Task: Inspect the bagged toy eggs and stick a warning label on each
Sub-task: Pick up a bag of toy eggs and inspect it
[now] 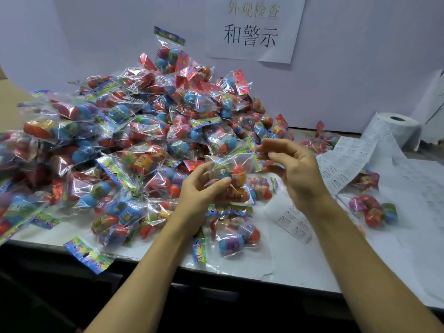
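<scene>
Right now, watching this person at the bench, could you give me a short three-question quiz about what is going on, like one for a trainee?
1. True or false: the left hand holds a bagged toy egg pack.
2. Where is the label roll? A) far right of the table B) under the pile C) on the floor
3. Fill in: the big pile of bags lies to the person's ____.

Key: 1 true; 2 A; 3 left

A paper sign (pixel 255 27) on the wall, well above the fingers, reads 外观检查 in faint print and 和警示 in bold black. Print on the label strip (pixel 346 162), right of the fingers, is too small to read.
</scene>
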A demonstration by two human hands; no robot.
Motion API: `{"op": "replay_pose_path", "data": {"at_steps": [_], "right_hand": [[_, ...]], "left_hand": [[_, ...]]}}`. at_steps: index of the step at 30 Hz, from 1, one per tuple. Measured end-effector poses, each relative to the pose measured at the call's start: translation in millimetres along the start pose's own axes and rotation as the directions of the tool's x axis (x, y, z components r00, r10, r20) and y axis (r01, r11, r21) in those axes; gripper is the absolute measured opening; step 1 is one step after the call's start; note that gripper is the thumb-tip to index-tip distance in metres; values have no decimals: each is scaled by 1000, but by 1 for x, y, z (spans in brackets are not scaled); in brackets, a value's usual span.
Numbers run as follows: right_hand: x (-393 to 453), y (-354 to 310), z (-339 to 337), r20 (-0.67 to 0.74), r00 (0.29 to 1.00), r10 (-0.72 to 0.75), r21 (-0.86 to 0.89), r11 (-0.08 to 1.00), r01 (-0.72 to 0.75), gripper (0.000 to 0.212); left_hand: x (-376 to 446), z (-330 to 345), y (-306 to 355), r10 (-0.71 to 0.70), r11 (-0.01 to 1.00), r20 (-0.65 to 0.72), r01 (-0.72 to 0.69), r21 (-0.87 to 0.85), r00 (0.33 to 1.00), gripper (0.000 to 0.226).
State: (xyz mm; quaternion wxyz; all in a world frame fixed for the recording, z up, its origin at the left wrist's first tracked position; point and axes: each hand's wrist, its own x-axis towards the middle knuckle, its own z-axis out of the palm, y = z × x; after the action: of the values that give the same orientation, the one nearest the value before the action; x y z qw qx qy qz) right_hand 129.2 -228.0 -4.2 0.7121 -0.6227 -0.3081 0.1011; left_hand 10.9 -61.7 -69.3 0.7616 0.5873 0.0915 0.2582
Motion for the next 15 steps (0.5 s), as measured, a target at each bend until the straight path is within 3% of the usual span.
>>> {"op": "replay_pose_path", "data": {"at_steps": [3,6,8,15], "right_hand": [[4,-3,-18,122,991,62,-498,867,7,53],[4,2,-36,209,943,259,-819,573,24,61],[1,4,-45,236,903,360,-894,445,57,61],[-1,13,-59,295,872,390,-933,314,175,44]], "left_hand": [[-2,0,-3,57,995,-18,-56,84,998,26],[-2,0,-4,66,992,-32,-62,113,997,51],[-4,0,-2,101,987,-18,-98,127,995,67],[-7,3,-3,234,898,68,-242,369,970,94]]}}
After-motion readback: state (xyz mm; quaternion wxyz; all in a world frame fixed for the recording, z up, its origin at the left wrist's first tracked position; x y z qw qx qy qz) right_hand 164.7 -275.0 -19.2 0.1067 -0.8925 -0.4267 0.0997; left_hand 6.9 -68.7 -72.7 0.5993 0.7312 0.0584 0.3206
